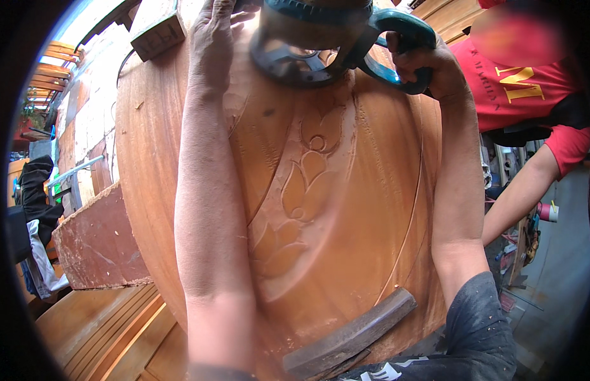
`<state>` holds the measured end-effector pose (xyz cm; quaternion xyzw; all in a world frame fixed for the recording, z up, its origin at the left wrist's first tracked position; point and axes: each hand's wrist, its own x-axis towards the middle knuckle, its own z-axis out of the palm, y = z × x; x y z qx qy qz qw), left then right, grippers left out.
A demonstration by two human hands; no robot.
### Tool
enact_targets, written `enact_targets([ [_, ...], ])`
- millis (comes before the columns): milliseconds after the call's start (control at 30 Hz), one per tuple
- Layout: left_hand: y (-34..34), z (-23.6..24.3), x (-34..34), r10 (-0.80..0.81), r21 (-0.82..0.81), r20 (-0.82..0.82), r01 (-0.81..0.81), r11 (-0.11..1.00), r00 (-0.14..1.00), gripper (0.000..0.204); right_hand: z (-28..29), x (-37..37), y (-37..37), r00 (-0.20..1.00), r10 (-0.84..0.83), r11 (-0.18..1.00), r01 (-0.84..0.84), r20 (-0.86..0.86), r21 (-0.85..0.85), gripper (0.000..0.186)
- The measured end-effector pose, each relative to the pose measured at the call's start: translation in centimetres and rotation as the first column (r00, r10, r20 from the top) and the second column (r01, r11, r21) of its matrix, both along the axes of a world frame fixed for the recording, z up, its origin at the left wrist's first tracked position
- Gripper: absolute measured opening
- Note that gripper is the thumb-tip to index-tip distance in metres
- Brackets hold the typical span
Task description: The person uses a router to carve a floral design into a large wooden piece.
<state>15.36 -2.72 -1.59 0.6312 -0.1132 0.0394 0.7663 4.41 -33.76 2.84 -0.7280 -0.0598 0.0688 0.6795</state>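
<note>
My right hand [422, 63] is closed round the teal looped handle of a plunge router [307, 25], whose clear-windowed base rests on a curved wooden panel [384, 190]. My left hand [218, 19], cut off by the top edge, has its fingers curled at the router's left side, on what looks like its other handle. Between my forearms a carved floral pattern [307, 165] runs down the panel, with grooved lines beside it. A dark, worn bar [345, 333] lies across the panel's lower part.
A person in a red shirt [520, 101] is close on the right, an arm reaching down. A wooden block [155, 35] sits at upper left. A reddish board [98, 241], dark cloths [37, 190] and grooved wooden pieces [98, 336] are at left. Cluttered items stand at right.
</note>
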Motion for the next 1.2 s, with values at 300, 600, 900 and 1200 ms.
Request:
enact_targets([
  [300,0.5,-0.4,-0.1,-0.03,-0.039,0.026,0.031,0.999,0.999,0.059,0.0,-0.1,0.3,1.0,-0.023,0.999,0.022,-0.019,-0.03,0.036],
  [600,-0.2,0.2,0.7,-0.013,0.007,0.112,0.012,1.0,0.994,0.05,-0.2,0.8,-2.1,0.996,0.085,0.993,-0.085,0.0,0.079,0.066],
  [900,-0.6,0.1,0.0,-0.07,-0.043,0.053,0.073,0.996,0.996,0.051,0.7,-0.6,-0.5,0.994,-0.051,0.998,0.048,-0.096,-0.029,0.034],
  [1200,-0.1,-0.4,1.1,-0.113,-0.072,0.05,0.116,0.991,0.992,0.049,2.8,-0.7,0.8,0.995,-0.054,0.994,0.045,-0.088,-0.094,0.033],
])
